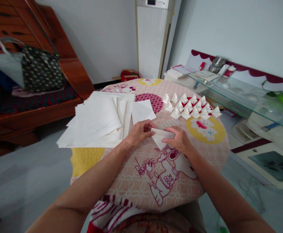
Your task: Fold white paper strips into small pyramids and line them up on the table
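A partly folded sheet of white paper (pixel 161 137) is held up between my two hands, above the middle of the round table. It has a straight upper edge and narrows to a point below. My left hand (pixel 142 131) pinches its upper left corner. On the other side my right hand (pixel 177 137) grips the right edge, thumb in front and fingers partly hidden behind. Beyond my right hand stand several small folded paper boats (pixel 191 106) in rows. A loose white sheet (pixel 143 111) lies just past my left hand, beside a large stack of paper (pixel 95 119).
The tablecloth (pixel 141 181) is pink with cartoon prints. A glass shelf (pixel 248 98) with cups and papers runs along the right. On the left is a wooden bench (pixel 75 77) bearing a dark patterned bag (pixel 40 68). A white floor-standing unit (pixel 152 38) stands behind.
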Tool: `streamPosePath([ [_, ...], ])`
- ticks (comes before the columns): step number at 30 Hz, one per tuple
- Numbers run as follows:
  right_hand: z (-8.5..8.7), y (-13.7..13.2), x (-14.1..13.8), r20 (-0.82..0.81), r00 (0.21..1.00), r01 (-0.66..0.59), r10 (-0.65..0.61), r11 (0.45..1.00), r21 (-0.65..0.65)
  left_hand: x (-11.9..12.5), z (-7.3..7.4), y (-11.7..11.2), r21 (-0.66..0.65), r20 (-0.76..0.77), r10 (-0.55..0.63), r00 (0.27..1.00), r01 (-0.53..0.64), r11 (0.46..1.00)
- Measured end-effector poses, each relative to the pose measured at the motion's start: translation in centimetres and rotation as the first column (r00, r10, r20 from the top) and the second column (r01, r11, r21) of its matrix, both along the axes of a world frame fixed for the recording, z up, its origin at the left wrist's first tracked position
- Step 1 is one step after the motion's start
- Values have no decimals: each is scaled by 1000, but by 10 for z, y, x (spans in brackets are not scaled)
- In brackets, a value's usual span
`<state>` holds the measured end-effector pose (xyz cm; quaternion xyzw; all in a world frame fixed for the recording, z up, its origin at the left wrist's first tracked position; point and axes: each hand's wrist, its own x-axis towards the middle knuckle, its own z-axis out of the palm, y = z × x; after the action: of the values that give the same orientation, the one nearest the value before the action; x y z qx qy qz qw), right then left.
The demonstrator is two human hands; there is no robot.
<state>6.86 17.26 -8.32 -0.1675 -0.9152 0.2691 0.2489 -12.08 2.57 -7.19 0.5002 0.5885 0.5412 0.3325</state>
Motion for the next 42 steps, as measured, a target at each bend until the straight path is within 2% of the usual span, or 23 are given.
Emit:
streamPosePath([
  [2, 5, 0, 2, 41, 999, -12, 18, 988, -152, 2, 1, 0, 18, 72, -22, 997, 21, 1000],
  [5, 10, -2, 5, 89, 992, -47, 85, 931, -361, 4, 4, -1, 24, 134, -28, 991, 25, 999],
  [10, 11, -4, 6, 81, 990, -60, 120, 849, -524, 7, 7, 0, 18, 282, -60, 957, 57, 998],
  [13, 11, -5, 4, 56, 994, -42, 89, 825, -563, 9, 5, 2, -64, 338, -116, 934, 146, 987],
  [16, 12, -7, 3, 20, 999, -20, 38, 836, -549, 12, 2, 3, -178, 337, -156, 928, 226, 958],
  [19, 12, -9, 2, 1, 1000, 0, 1, 834, -551, 16, -1, 4, -216, 288, -149, 946, 215, 952],
  [23, 12, -12, 2, -6, 1000, 1, -6, 799, -602, 19, -1, 5, -220, 258, -141, 956, 201, 955],
  [26, 11, -13, 1, -29, 1000, -22, 3, 711, -702, 20, 0, 5, -214, 266, -133, 955, 193, 957],
  [31, 7, -10, -1, -124, 990, -76, -68, 486, -871, 19, 2, 4, -186, 312, -125, 942, 190, 964],
  [33, 6, -10, -1, -131, 988, -82, -83, 437, -896, 19, 2, 3, -170, 337, -124, 933, 190, 967],
  [36, 6, -9, -2, -134, 989, -94, -68, 417, -904, 19, 3, 4, -161, 352, -126, 928, 192, 968],
  [42, 9, -11, -2, -113, 992, -84, -46, 416, -906, 19, 2, 4, -166, 351, -143, 925, 212, 963],
])
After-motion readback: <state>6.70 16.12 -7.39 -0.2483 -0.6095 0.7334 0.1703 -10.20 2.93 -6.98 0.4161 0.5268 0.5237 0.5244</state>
